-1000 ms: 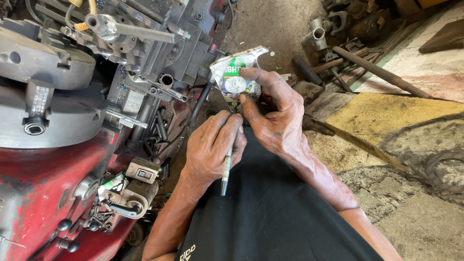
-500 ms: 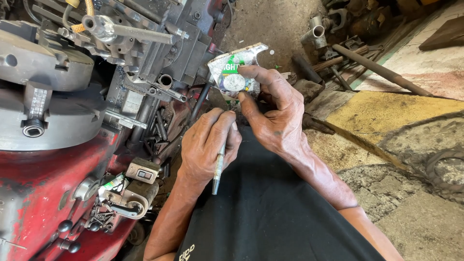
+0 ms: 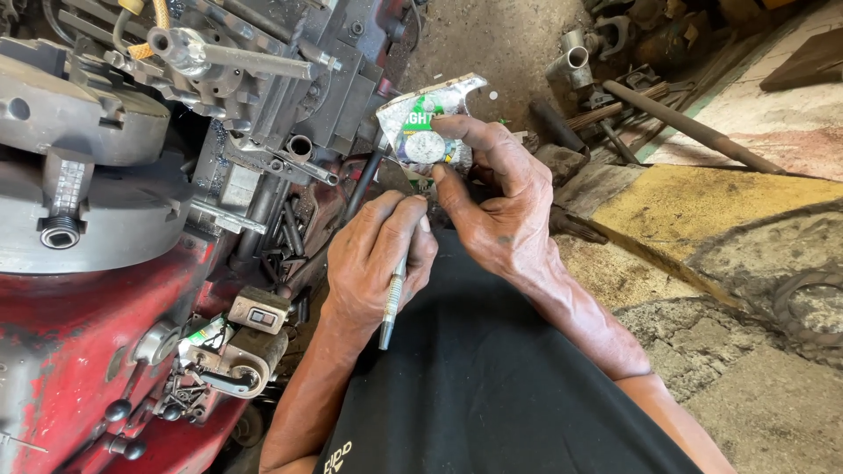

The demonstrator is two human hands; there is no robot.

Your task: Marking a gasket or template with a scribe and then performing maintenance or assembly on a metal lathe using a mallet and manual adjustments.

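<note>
Between the hands, a torn blister pack [image 3: 428, 123] with a coin battery [image 3: 425, 147] is pinched by the right hand [image 3: 500, 202]. A slim metal tool [image 3: 392, 303] is gripped by the left hand [image 3: 378, 263], its tip at the pack; freeing the battery seems underway, and careful prying is judged necessary.

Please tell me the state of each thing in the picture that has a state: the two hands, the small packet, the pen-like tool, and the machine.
Right hand: pinches the blister pack.
Blister pack: torn, coin cell inside.
Left hand: closed around the metal tool.
Metal tool: tip towards the pack.
Lathe chuck: empty, no blur visible.
</note>
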